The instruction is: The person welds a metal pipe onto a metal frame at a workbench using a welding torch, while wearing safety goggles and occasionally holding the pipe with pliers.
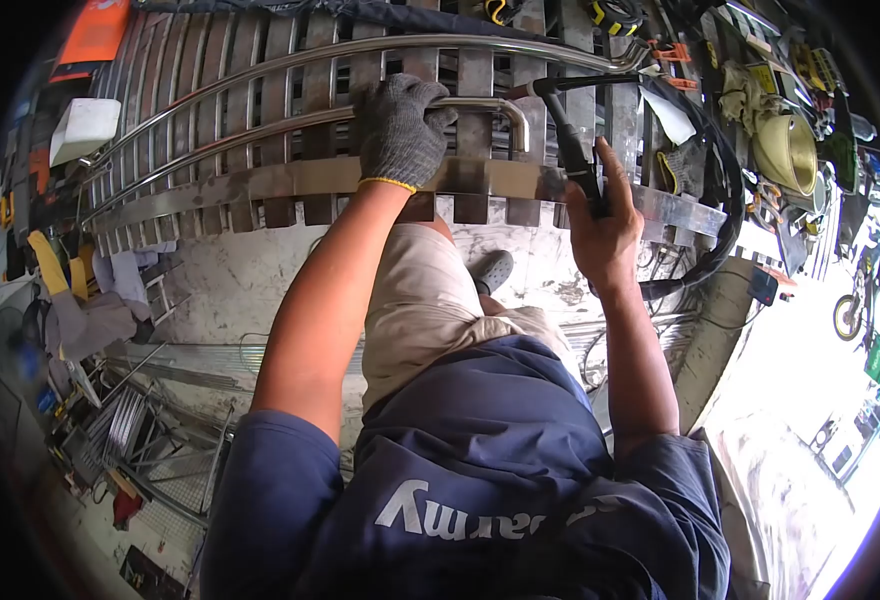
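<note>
My left hand (400, 132), in a grey knitted glove, is closed around a shiny steel pipe (300, 122) that lies across a slatted metal bench (476, 75). Just right of the glove, the pipe's end bends down towards me. My bare right hand (606, 228) grips the handle of a black TIG welding torch (568, 135), with its index finger stretched along it. The torch head is above the bent end of the pipe, apart from the glove. A second, longer bent pipe (360, 47) rests farther back on the bench.
A black torch cable (732, 200) loops off the right side. Orange clamps (671, 52), a tape measure (616, 15) and a pale gold bowl-shaped object (788, 155) sit at the right. A white block (85, 131) stands at the left. Metal frames (155, 440) lie on the floor.
</note>
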Action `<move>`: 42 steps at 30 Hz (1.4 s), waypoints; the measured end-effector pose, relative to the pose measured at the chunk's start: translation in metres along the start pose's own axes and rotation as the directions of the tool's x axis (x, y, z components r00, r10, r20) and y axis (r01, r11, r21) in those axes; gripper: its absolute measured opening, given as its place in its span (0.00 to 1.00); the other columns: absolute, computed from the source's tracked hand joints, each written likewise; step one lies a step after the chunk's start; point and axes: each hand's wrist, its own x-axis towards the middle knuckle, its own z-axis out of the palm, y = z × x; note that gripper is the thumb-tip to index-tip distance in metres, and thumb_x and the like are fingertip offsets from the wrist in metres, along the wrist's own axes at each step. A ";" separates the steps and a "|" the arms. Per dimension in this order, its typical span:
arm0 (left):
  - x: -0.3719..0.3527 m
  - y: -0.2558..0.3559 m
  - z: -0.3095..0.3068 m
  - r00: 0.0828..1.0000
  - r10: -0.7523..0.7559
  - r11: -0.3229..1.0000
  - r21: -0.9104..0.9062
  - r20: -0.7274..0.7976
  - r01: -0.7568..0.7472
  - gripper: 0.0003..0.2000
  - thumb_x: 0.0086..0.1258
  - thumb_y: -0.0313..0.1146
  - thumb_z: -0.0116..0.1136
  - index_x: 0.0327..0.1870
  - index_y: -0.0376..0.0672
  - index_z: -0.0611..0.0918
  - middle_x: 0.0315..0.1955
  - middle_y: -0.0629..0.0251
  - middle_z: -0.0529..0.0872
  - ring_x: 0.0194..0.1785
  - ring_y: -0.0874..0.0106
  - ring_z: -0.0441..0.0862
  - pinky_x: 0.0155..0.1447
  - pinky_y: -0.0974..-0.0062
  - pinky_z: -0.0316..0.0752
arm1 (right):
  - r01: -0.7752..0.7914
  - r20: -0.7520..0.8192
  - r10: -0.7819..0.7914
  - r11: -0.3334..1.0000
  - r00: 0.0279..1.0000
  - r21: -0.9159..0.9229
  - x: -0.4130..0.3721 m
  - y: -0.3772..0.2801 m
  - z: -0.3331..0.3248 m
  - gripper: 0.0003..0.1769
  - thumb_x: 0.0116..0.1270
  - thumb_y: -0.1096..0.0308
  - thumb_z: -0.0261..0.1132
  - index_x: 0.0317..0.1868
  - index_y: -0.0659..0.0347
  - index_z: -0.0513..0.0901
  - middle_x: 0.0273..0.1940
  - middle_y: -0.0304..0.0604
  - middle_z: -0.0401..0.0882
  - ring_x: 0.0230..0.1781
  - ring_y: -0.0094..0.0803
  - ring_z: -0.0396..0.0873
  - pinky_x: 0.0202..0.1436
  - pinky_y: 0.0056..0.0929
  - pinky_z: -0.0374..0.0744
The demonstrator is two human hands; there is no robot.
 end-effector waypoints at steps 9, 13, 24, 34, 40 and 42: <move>0.000 0.004 -0.002 1.000 -0.031 0.999 0.017 -0.002 0.031 0.15 0.65 0.41 0.84 0.52 0.52 0.97 0.53 0.60 0.93 0.63 0.52 0.87 0.73 0.51 0.77 | -0.025 0.039 0.025 1.000 0.999 0.009 -0.003 0.000 0.005 0.40 0.80 0.68 0.75 0.89 0.49 0.75 0.56 0.64 0.95 0.50 0.59 0.97 0.51 0.49 0.92; 0.000 0.003 -0.001 1.000 -0.019 1.000 0.015 -0.009 0.019 0.16 0.65 0.41 0.85 0.52 0.52 0.97 0.54 0.59 0.93 0.63 0.51 0.87 0.74 0.52 0.77 | 0.017 0.033 -0.017 1.000 0.999 0.005 -0.003 0.001 0.005 0.40 0.80 0.70 0.75 0.89 0.50 0.75 0.57 0.65 0.95 0.53 0.61 0.97 0.53 0.51 0.92; 0.001 -0.001 0.003 1.000 -0.017 0.999 -0.037 0.005 0.017 0.15 0.66 0.43 0.83 0.52 0.55 0.98 0.52 0.64 0.93 0.61 0.54 0.86 0.75 0.49 0.72 | 0.063 0.038 -0.061 0.997 0.997 -0.037 -0.004 0.001 0.006 0.39 0.82 0.67 0.74 0.90 0.50 0.74 0.56 0.66 0.94 0.53 0.64 0.96 0.54 0.54 0.92; 0.000 0.005 0.000 1.000 -0.031 0.999 0.009 -0.004 0.031 0.15 0.66 0.39 0.83 0.53 0.53 0.97 0.54 0.61 0.92 0.62 0.53 0.87 0.74 0.53 0.77 | 0.113 0.033 -0.111 0.990 0.993 -0.087 -0.005 0.000 0.007 0.39 0.82 0.67 0.73 0.90 0.51 0.74 0.54 0.66 0.95 0.53 0.64 0.96 0.54 0.53 0.92; -0.001 0.005 -0.002 1.000 -0.030 0.999 0.036 0.009 0.029 0.15 0.67 0.39 0.82 0.53 0.53 0.97 0.55 0.61 0.92 0.63 0.52 0.87 0.74 0.53 0.77 | 0.055 0.044 -0.054 0.998 0.998 -0.024 0.004 -0.004 0.001 0.38 0.81 0.68 0.73 0.89 0.53 0.75 0.51 0.66 0.95 0.48 0.61 0.97 0.52 0.50 0.93; 0.000 0.004 -0.002 1.000 -0.029 0.999 0.016 0.005 0.029 0.15 0.67 0.40 0.82 0.53 0.53 0.97 0.54 0.61 0.92 0.63 0.52 0.87 0.74 0.53 0.77 | 0.037 0.048 -0.036 0.999 0.998 -0.006 0.006 -0.004 -0.001 0.38 0.80 0.68 0.73 0.88 0.53 0.76 0.49 0.64 0.96 0.46 0.58 0.98 0.51 0.48 0.93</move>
